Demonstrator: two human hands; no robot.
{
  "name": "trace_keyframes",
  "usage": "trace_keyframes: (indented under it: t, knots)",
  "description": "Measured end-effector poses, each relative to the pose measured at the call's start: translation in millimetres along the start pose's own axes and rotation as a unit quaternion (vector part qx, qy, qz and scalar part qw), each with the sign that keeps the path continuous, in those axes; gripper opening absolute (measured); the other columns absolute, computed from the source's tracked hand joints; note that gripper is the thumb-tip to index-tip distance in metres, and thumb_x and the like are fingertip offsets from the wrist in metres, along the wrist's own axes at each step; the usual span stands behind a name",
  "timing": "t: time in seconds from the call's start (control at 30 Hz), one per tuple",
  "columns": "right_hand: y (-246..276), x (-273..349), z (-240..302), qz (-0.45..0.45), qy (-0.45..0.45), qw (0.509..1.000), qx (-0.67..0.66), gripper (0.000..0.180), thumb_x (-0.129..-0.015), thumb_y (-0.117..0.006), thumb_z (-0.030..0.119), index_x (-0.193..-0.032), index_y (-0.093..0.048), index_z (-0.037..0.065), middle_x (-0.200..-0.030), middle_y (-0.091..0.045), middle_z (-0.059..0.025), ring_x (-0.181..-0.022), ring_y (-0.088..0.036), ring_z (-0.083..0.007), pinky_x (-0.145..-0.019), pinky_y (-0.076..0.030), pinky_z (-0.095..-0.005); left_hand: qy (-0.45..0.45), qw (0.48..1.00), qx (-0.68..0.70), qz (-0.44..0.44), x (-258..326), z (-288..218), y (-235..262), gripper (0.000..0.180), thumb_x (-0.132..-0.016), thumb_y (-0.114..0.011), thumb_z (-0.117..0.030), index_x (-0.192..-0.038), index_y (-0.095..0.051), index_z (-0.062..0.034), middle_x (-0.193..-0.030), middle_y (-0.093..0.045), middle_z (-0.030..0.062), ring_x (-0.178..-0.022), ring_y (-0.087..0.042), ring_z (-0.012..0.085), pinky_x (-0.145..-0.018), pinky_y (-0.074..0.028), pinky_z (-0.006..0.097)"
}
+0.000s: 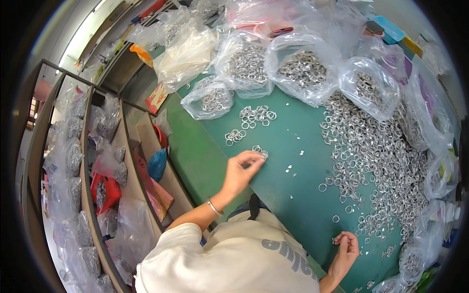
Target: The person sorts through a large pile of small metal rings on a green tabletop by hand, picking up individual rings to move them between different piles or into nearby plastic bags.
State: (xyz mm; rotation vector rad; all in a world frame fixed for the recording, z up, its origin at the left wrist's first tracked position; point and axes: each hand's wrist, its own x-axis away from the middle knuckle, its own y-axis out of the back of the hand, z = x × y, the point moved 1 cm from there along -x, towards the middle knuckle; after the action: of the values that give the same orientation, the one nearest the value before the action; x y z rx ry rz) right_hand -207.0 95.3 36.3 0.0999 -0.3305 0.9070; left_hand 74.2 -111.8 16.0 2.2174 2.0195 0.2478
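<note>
My left hand (243, 169) reaches over the left edge of the green table (288, 127). Its thumb and fingers are pinched together at a small cluster of silver metal rings (257, 148), and a ring shows at the fingertips. Just beyond lie two more small groups of rings, the nearer group (235, 136) and the farther group (257, 116). Near the lower right, my right hand (346, 248) has its fingers curled closed. A small silvery bit shows by its fingertips, too small to name. A large heap of metal rings (386, 171) spreads beyond the right hand.
Clear plastic bags of rings, among them an open bag (246, 66) and another open bag (303, 68), line the table's far side. Small pale scraps (301, 153) lie mid-table. At the left stands a wooden shelf (128, 141) with bagged parts and a red basket (105, 191).
</note>
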Motion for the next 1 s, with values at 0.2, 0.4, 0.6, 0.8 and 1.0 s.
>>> trace_keyframes:
  t: [0.2,0.4,0.6,0.8,1.0]
  knots:
    - [-17,-9,7,0.037,-0.009,0.998,0.054,0.008,-0.092,-0.056,0.004,-0.095,-0.061,-0.001,-0.077,-0.058,-0.0036,-0.074,-0.053,-0.01,-0.069,-0.042,-0.0231,0.155,0.97,0.17,-0.081,-15,21,54,0.014,-0.088,-0.064,-0.009,-0.095,-0.068,0.0026,-0.089,-0.069,0.008,-0.074,-0.061,0.0098,-0.066,-0.048,0.021]
    - [-24,-11,9,0.034,-0.002,0.996,0.081,0.008,-0.091,-0.056,0.004,-0.096,-0.061,-0.001,-0.078,-0.058,-0.0036,-0.074,-0.053,-0.0103,-0.07,-0.043,-0.0236,0.16,0.967,0.173,-0.097,-22,23,64,0.014,-0.089,-0.063,-0.01,-0.094,-0.068,0.003,-0.086,-0.069,0.0078,-0.071,-0.06,0.0089,-0.062,-0.047,0.02]
    - [-30,-10,9,0.034,-0.011,0.995,0.089,0.009,-0.091,-0.056,0.004,-0.096,-0.061,-0.001,-0.078,-0.058,-0.0036,-0.074,-0.053,-0.0103,-0.07,-0.042,-0.0233,0.157,0.97,0.147,-0.112,-25,30,66,0.015,-0.088,-0.064,-0.01,-0.092,-0.068,0.0029,-0.083,-0.069,0.0074,-0.068,-0.059,0.0083,-0.059,-0.046,0.02]
    - [-37,-8,10,0.036,-0.012,0.994,0.099,0.009,-0.091,-0.057,0.004,-0.096,-0.061,-0.002,-0.079,-0.058,-0.0036,-0.075,-0.053,-0.0104,-0.07,-0.042,-0.0233,0.138,0.977,0.103,-0.129,-27,34,68,0.019,-0.087,-0.064,-0.008,-0.101,-0.065,0.0041,-0.083,-0.069,0.0075,-0.067,-0.058,0.0071,-0.057,-0.045,0.019]
    - [-22,-3,8,-0.015,0.016,0.996,0.092,0.01,-0.091,-0.057,0.005,-0.097,-0.061,-0.002,-0.08,-0.058,-0.0045,-0.075,-0.052,-0.0107,-0.069,-0.042,-0.0235,0.026,0.986,-0.002,-0.164,-30,33,59,0.026,-0.087,-0.063,-0.004,-0.112,-0.059,0.0025,-0.084,-0.068,0.0069,-0.07,-0.059,0.0071,-0.06,-0.047,0.021]
